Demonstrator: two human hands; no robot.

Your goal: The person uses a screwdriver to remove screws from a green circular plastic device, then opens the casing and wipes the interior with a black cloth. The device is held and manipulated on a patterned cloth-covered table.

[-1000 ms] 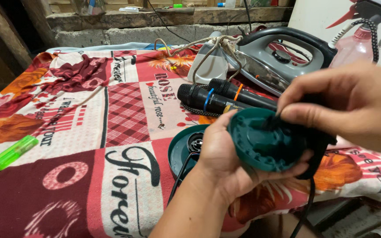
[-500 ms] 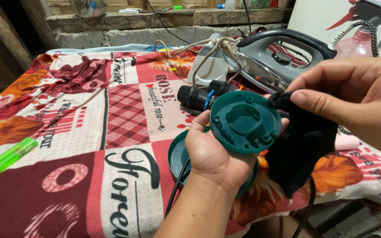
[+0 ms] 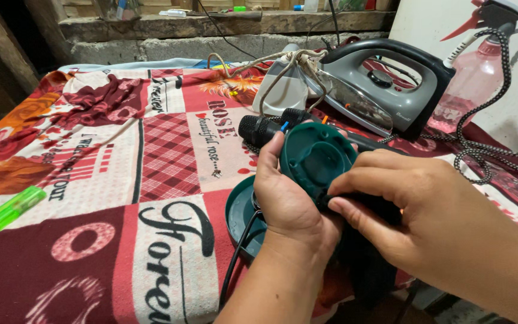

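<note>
The left hand [image 3: 289, 198] has its grip closed round a round green part [image 3: 318, 157], held above the desk's near edge with its hollow face tilted toward 11 o'clock. The right hand [image 3: 439, 231] pinches black cloth [image 3: 367, 264] against its 5 o'clock rim. Open blanket [image 3: 91, 180] lies at 9 o'clock; an iron [image 3: 385, 90] crowds 1 o'clock.
</note>
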